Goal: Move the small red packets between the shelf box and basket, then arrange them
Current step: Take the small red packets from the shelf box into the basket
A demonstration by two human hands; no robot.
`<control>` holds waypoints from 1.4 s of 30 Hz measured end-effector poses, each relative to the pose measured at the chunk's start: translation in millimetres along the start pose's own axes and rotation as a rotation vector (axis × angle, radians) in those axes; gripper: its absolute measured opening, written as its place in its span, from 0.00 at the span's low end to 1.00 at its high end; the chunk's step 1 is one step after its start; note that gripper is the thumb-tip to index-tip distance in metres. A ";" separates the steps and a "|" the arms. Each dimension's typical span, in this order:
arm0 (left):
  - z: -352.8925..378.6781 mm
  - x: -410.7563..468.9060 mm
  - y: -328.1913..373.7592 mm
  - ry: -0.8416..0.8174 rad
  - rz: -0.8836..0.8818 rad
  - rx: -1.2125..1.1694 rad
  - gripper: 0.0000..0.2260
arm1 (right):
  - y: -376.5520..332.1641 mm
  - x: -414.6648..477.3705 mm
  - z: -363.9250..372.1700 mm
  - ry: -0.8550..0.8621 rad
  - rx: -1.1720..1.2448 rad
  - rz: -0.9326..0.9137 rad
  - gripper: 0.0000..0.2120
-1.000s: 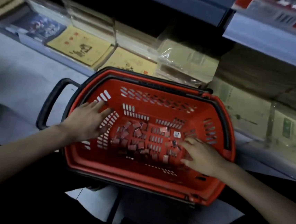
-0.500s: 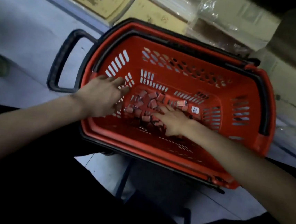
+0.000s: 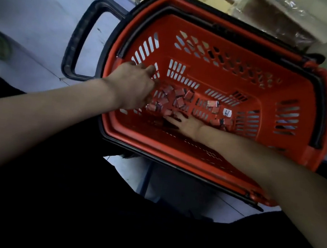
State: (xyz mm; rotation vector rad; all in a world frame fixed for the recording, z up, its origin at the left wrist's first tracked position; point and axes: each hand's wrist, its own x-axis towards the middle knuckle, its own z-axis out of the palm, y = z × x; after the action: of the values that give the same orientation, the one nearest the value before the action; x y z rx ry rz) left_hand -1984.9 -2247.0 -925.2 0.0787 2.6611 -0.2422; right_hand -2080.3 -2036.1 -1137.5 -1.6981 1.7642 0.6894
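Note:
A red plastic basket point(image 3: 219, 77) stands in front of me. Several small red packets point(image 3: 179, 99) lie loose on its floor, most of them in a heap at the left. My left hand point(image 3: 132, 85) is inside at the left wall; its fingers reach down into the heap, with the tips hidden. My right hand point(image 3: 185, 122) lies low on the basket floor near the front wall, its fingers stretched left and touching packets at the edge of the heap. The shelf box is out of view.
A black pull handle point(image 3: 76, 41) sticks out of the basket's left end, and black carry handles lie along its rim. A white tag marked 14 point(image 3: 227, 112) lies on the basket floor. Wrapped goods point(image 3: 278, 19) fill the shelf behind. Pale floor point(image 3: 28, 21) lies to the left.
My view tipped down and came closer. My right hand slid left along the basket floor to the heap. My left hand left the side wall and dipped its fingers into the packets.

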 end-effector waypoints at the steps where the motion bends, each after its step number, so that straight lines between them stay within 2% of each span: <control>1: -0.1 1.4 0.8 -0.011 -0.010 0.005 0.22 | 0.6 -1.5 3.1 -0.019 0.039 0.043 0.43; 3: -0.8 2.4 4.5 -0.049 -0.020 0.020 0.21 | 0.6 -6.6 6.6 -0.037 0.120 0.081 0.43; 7: 2.2 -0.4 5.6 -0.076 -0.003 0.091 0.21 | 3.2 -24.5 18.5 0.066 0.048 0.047 0.27; 12: 11.0 -1.4 10.0 -0.065 0.033 0.161 0.20 | 9.3 -30.7 32.2 0.073 0.097 0.087 0.28; 14: 11.9 1.2 11.9 -0.044 0.029 0.136 0.18 | 10.4 -34.7 32.0 0.067 0.090 0.111 0.31; 16: 11.3 5.3 12.0 -0.063 0.016 0.104 0.18 | 15.1 -39.5 31.0 0.071 0.189 0.200 0.31; 20: 4.6 16.4 13.2 -0.078 -0.010 -0.003 0.17 | 35.7 -48.3 30.4 0.204 0.311 0.264 0.31; 22: -0.1 23.4 14.8 -0.099 -0.032 -0.096 0.18 | 46.5 -56.4 26.6 0.231 0.355 0.280 0.28; 24: -2.5 30.5 17.6 -0.106 -0.066 -0.205 0.17 | 54.2 -67.8 21.2 0.298 0.467 0.313 0.19; 26: -3.6 38.8 22.1 -0.119 -0.149 -0.430 0.16 | 59.6 -84.2 6.3 0.399 0.612 0.366 0.17; 29: -6.0 54.9 28.3 -0.201 -0.300 -1.019 0.13 | 62.7 -108.2 -34.4 0.584 0.760 0.346 0.16; 33: -25.4 60.8 43.4 -0.394 -0.517 -1.866 0.20 | 51.5 -150.2 -111.7 0.780 0.821 0.243 0.14; 35: -36.0 58.2 54.6 -0.535 -0.479 -2.194 0.24 | 41.5 -171.3 -144.1 0.855 0.857 0.154 0.12; 38: -54.5 47.9 71.0 -0.677 -0.283 -2.501 0.30 | 24.7 -186.6 -164.3 0.954 0.891 0.125 0.12; 42: -61.9 39.3 74.7 -0.578 -0.255 -2.583 0.26 | 20.1 -184.2 -164.5 0.923 0.927 0.172 0.14</control>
State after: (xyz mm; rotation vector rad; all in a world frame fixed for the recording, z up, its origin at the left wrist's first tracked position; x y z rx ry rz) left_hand -2040.2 -2161.6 -900.6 -0.8606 0.7190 2.3200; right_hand -2107.9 -2025.7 -891.5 -1.2150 2.2678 -0.9236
